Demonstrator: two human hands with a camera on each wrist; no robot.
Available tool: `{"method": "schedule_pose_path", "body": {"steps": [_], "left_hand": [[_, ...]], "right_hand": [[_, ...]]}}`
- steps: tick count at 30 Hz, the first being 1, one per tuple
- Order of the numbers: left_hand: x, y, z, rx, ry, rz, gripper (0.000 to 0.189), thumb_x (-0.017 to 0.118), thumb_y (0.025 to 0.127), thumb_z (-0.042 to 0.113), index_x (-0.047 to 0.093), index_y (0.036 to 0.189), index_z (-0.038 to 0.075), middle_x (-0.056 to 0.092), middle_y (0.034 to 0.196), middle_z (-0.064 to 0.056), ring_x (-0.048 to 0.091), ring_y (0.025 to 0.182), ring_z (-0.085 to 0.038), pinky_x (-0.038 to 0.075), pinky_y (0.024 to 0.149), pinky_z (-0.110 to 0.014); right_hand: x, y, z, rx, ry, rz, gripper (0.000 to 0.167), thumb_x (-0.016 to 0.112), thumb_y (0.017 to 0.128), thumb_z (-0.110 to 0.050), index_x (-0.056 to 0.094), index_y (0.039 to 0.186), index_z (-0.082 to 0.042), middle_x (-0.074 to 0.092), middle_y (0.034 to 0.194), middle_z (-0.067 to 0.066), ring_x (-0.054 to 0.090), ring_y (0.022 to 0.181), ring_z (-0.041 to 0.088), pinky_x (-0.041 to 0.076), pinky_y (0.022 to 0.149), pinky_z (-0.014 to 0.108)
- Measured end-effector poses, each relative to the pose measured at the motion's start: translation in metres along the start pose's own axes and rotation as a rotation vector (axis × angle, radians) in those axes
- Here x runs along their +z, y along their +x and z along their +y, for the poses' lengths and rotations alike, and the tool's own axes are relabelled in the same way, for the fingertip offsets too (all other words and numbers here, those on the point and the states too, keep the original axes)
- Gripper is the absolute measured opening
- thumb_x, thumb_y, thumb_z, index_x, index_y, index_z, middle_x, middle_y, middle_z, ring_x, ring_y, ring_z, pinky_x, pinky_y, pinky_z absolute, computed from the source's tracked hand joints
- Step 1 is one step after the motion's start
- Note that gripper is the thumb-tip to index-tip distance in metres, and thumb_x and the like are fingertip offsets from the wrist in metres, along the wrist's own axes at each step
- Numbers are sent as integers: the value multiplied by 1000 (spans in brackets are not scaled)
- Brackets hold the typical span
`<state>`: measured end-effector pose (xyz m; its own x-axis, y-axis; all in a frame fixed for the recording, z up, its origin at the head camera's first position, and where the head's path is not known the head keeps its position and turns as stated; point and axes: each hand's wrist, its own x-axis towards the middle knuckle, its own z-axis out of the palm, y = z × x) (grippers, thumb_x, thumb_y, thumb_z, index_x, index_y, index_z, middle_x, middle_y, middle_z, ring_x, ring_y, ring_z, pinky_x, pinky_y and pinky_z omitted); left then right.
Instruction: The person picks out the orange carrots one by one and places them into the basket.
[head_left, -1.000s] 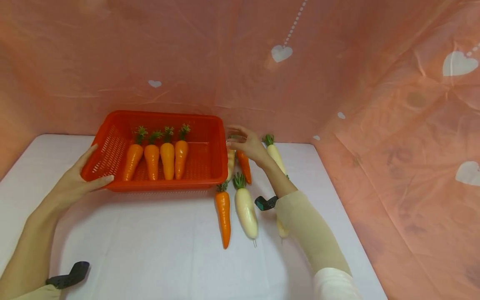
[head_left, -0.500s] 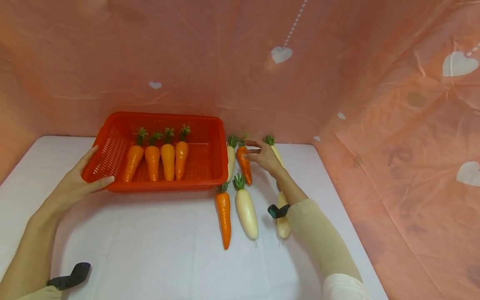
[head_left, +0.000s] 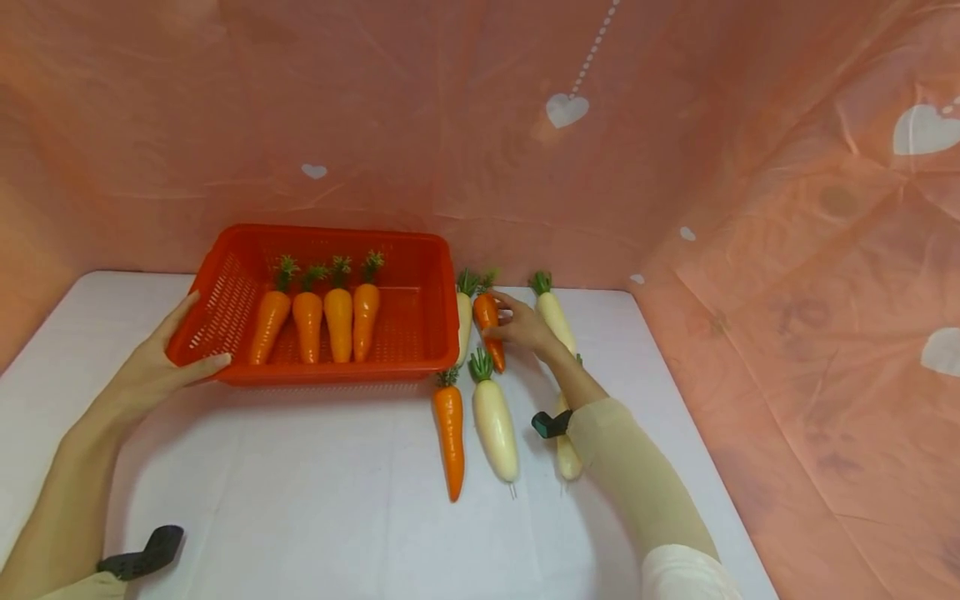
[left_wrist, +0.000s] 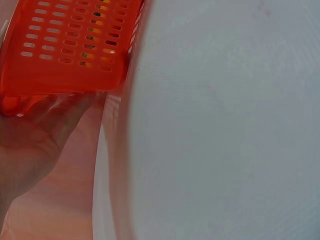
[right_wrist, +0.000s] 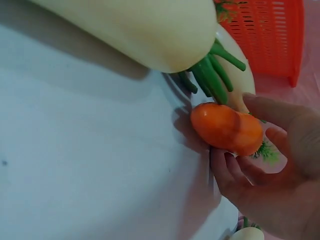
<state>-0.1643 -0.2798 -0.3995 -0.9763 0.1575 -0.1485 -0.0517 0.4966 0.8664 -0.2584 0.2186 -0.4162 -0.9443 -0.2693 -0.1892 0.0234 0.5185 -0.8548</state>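
Observation:
A red plastic basket (head_left: 337, 373) stands at the back left of the table, with several orange carrots (head_left: 308, 325) lying in a row inside it. My left hand (head_left: 150, 362) holds the basket's left end, thumb on the front rim and fingers along the side; in the left wrist view the fingers reach behind the perforated wall. Right of the basket, my right hand (head_left: 527, 327) grips a loose carrot (head_left: 486, 311) between thumb and fingers. The right wrist view shows that carrot (right_wrist: 220, 125) from its tip end, its leafy top partly behind the hand.
A white radish (head_left: 463, 321) lies between basket and held carrot. In front are another carrot (head_left: 450, 442) and a plump white radish (head_left: 495, 429). Two more radishes, one at the back (head_left: 553, 317) and one nearer (head_left: 567, 458), lie partly under the right arm.
My right hand has moved from the basket's right edge rightward to the loose carrot, and its fingers have closed around it. The left hand and basket have stayed put.

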Motion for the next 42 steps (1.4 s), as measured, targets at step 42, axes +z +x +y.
{"method": "schedule_pose_path", "body": {"steps": [42], "left_hand": [[-2, -1, 5, -37, 85, 15, 100, 66, 94, 40, -13, 156, 38, -2, 162, -28, 12, 137, -60, 22, 98, -81]], "right_hand": [[-5, 4, -37, -35, 244, 91, 77, 70, 92, -6, 33, 156, -29, 45, 146, 21, 65, 109, 34, 59, 84, 38]]}}
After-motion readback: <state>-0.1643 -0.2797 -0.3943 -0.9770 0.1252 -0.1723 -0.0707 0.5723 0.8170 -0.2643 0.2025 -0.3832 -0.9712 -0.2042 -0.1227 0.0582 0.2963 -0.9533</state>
